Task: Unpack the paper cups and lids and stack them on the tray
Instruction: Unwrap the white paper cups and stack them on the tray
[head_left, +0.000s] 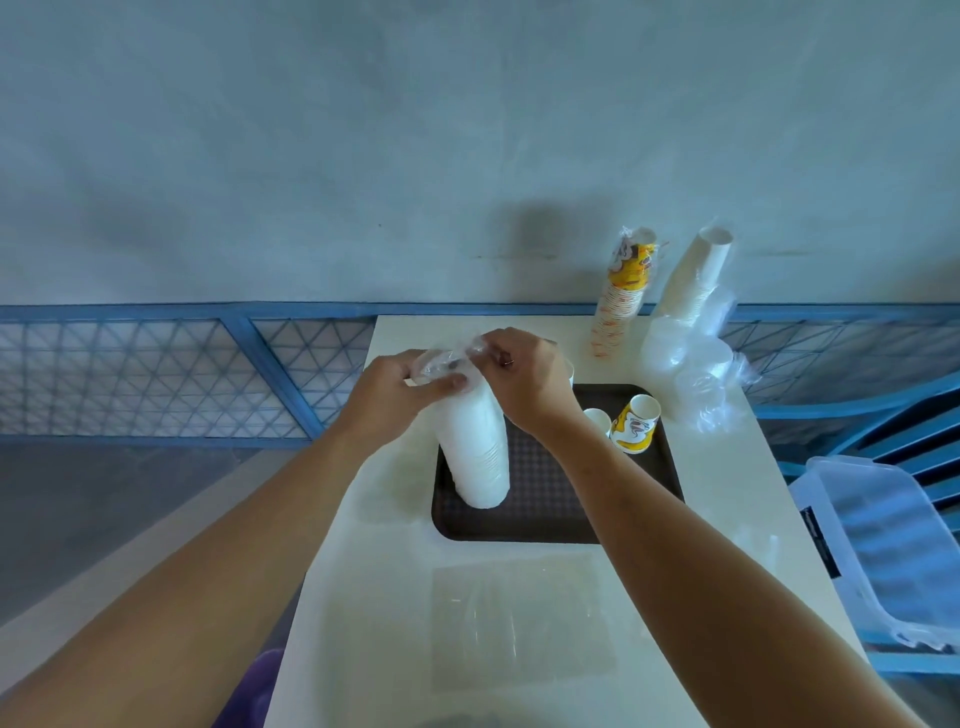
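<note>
Head view, white table (727, 493), dark tray (550, 519), grey wall (363, 156)

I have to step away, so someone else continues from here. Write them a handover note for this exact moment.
Left hand grips the top of the tall stack of white paper cups, which stands on the dark brown tray. Right hand pinches the clear plastic wrap at its top.
Done: one yellow printed paper cup and one small white paper cup stand on the tray.
To do: finish unwrapping; the wrapped stack of printed cups, wrapped white cups and bagged white lids wait on the white table.
</note>
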